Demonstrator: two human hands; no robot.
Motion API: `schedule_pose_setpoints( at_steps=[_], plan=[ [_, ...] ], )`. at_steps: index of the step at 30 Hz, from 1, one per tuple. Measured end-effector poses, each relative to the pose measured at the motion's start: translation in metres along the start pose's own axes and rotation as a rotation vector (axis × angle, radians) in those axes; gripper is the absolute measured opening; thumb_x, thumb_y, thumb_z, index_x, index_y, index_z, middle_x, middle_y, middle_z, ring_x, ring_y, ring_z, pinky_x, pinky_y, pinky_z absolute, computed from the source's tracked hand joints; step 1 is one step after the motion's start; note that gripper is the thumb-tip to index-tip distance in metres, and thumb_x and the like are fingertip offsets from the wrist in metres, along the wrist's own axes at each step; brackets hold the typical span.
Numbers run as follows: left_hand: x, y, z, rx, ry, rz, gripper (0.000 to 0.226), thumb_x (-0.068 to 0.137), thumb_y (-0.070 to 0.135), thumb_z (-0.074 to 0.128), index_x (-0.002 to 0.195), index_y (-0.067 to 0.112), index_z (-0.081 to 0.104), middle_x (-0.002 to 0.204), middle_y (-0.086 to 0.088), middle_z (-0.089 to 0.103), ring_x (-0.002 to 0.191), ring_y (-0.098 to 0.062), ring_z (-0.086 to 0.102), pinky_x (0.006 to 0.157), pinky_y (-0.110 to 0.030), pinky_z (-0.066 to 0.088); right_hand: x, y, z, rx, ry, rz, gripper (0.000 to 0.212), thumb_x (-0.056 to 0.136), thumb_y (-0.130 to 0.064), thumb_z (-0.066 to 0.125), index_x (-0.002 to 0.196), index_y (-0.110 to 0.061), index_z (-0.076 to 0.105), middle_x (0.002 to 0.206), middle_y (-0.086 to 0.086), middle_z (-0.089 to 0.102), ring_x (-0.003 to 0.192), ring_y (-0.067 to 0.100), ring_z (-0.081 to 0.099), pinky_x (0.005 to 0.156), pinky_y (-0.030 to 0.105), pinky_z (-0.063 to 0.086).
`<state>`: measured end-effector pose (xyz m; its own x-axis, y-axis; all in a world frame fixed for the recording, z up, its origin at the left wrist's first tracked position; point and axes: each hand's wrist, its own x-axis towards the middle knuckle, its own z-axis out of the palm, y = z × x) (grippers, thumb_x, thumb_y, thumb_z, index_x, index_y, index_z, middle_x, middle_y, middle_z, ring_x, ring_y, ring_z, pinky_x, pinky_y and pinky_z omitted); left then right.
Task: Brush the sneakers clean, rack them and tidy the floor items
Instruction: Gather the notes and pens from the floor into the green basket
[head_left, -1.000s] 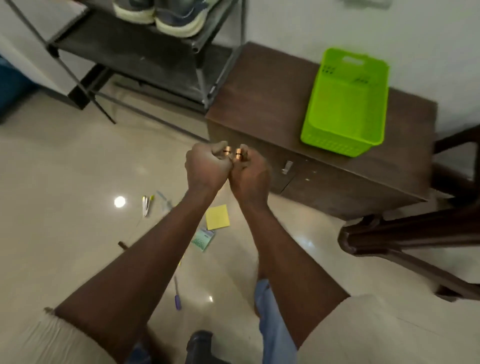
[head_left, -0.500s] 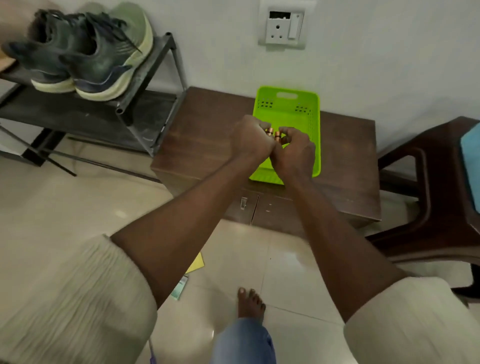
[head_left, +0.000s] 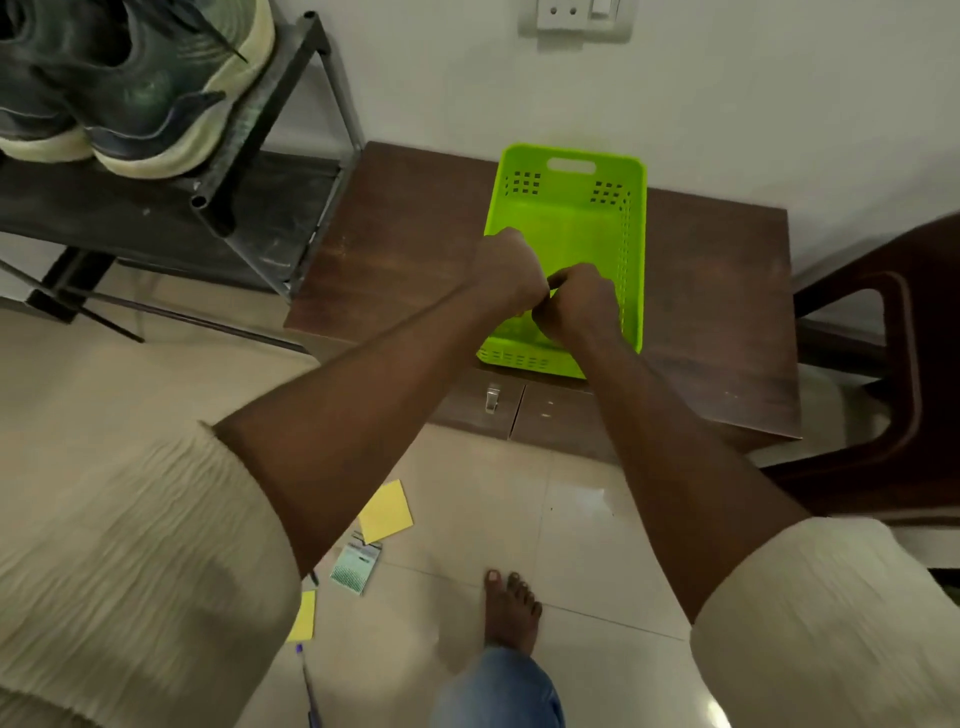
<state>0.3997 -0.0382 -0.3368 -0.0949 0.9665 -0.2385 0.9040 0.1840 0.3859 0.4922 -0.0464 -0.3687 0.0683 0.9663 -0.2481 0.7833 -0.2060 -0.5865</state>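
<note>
Nearest the camera, a bare foot (head_left: 511, 608) stands on the tiled floor (head_left: 597, 561) below a denim-clad leg. To the left of the foot, floor items lie loose:
- a purple pen (head_left: 307, 683);
- a small yellow sticky note (head_left: 303, 617);
- a green-and-white card packet (head_left: 357, 566);
- a yellow sticky pad (head_left: 387, 512), touching the far corner of the packet.

Both forearms extend from cream sleeves over the front edge of a low wooden cabinet (head_left: 405, 244). A lime-green plastic basket (head_left: 571, 169) stands on the cabinet top. Its near wall is at the front edge and its handle end is close to the rear edge.

The left hand (head_left: 511, 270) and the right hand (head_left: 582, 301) are held over the near half of the basket, knuckle to knuckle and touching. All fingers of both hands are curled into fists. Whether either fist encloses anything cannot be told.

The sneakers (head_left: 130, 93), dark green with pale soles, sit side by side on the upper shelf of a metal shoe rack (head_left: 208, 202). The rack stands against the left edge of the cabinet. A brown chair (head_left: 893, 364) stands at the right edge of the cabinet. A wall socket (head_left: 576, 15) is mounted above the basket.
</note>
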Motion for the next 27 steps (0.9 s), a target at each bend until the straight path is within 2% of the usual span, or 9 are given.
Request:
schedule_pose_setpoints(
  at_steps=[3,6,9,13,17,20,22,25,27],
  plan=[
    [-0.003,-0.009,-0.002,0.058,-0.026,-0.018,0.028,0.097,0.014,0.057,0.120,0.002,0.065,0.124,-0.016,0.065,0.120,-0.032,0.062,0.092,-0.034,0.048,-0.004,-0.003,0.008,0.014,-0.031,0.022,0.030,0.083,-0.026,0.067,0.107,-0.009,0.068,0.109,0.016,0.067,0.102,0.035,0.063,0.075,0.036,0.049],
    [0.002,-0.009,0.003,0.082,-0.047,-0.019,0.033,0.092,0.011,0.059,0.123,0.002,0.063,0.124,-0.017,0.065,0.119,-0.033,0.063,0.085,-0.033,0.049,0.001,-0.004,0.007,-0.068,-0.041,0.044,0.029,0.085,-0.021,0.063,0.108,-0.003,0.063,0.112,0.020,0.064,0.106,0.037,0.061,0.073,0.035,0.046],
    [0.009,-0.003,0.010,0.056,-0.055,-0.072,0.038,0.092,0.006,0.059,0.129,-0.002,0.053,0.134,-0.019,0.060,0.126,-0.034,0.058,0.093,-0.036,0.049,0.009,-0.003,0.001,-0.171,-0.055,0.047,0.036,0.089,-0.019,0.062,0.117,0.001,0.053,0.122,0.023,0.058,0.116,0.039,0.055,0.087,0.040,0.047],
    [0.018,0.000,0.025,0.018,-0.098,-0.097,0.032,0.092,0.005,0.061,0.124,0.000,0.060,0.128,-0.014,0.066,0.119,-0.031,0.064,0.083,-0.035,0.051,0.017,0.004,-0.001,-0.254,-0.067,0.030,0.038,0.090,-0.020,0.062,0.120,0.002,0.051,0.126,0.024,0.056,0.118,0.039,0.053,0.091,0.041,0.045],
    [0.024,-0.005,0.032,-0.031,-0.102,-0.156,0.031,0.094,0.009,0.059,0.124,0.001,0.061,0.128,-0.015,0.065,0.120,-0.030,0.063,0.088,-0.034,0.051,0.022,0.006,0.003,-0.279,-0.071,0.013,0.040,0.089,-0.022,0.065,0.120,0.001,0.052,0.126,0.023,0.056,0.119,0.039,0.053,0.092,0.040,0.045],
    [0.022,-0.007,0.030,-0.044,-0.124,-0.156,0.031,0.095,0.012,0.060,0.122,0.000,0.064,0.128,-0.015,0.066,0.120,-0.031,0.064,0.083,-0.033,0.050,0.021,0.005,0.004,-0.291,-0.073,0.007,0.041,0.088,-0.023,0.067,0.118,0.001,0.053,0.124,0.021,0.058,0.118,0.038,0.055,0.091,0.040,0.046],
    [0.018,-0.005,0.027,-0.083,-0.138,-0.141,0.031,0.096,0.011,0.055,0.121,-0.003,0.064,0.128,-0.017,0.066,0.119,-0.034,0.064,0.087,-0.035,0.051,0.017,0.003,0.002,-0.296,-0.066,0.021,0.039,0.088,-0.022,0.067,0.117,0.000,0.054,0.123,0.020,0.059,0.117,0.037,0.055,0.090,0.039,0.047],
    [0.007,-0.006,0.019,-0.143,-0.073,-0.124,0.034,0.093,0.014,0.057,0.123,-0.001,0.062,0.128,-0.017,0.065,0.121,-0.033,0.062,0.092,-0.035,0.051,0.004,-0.001,-0.006,-0.301,-0.039,-0.005,0.038,0.087,-0.022,0.067,0.115,0.000,0.056,0.121,0.021,0.059,0.116,0.038,0.055,0.088,0.039,0.047],
    [-0.005,-0.009,0.007,-0.164,-0.002,-0.074,0.037,0.087,0.014,0.061,0.123,0.008,0.064,0.128,-0.011,0.065,0.121,-0.028,0.062,0.094,-0.032,0.049,-0.008,-0.007,-0.014,-0.250,0.008,-0.024,0.038,0.086,-0.022,0.065,0.117,-0.002,0.057,0.121,0.020,0.060,0.116,0.037,0.055,0.088,0.038,0.047]
  ],
)
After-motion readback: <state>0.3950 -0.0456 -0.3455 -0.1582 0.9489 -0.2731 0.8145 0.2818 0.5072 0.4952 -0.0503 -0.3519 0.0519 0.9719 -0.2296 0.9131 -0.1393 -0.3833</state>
